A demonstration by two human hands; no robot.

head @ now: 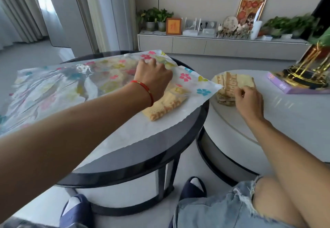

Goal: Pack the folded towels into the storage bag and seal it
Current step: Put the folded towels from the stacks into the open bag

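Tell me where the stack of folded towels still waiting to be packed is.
The stack of folded towels sits on the white round table at right, just past the storage bag corner, with the right hand on its near side.

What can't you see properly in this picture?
- Storage bag: head view; its left end is cut off by the picture edge, and the left hand hides part of the top layer.
- Yellow towel: partly under the bag's film and the wrist.
- Towel stack: the right hand covers its near side, so the count is unclear.
- Shelf ornaments: too small and blurred.
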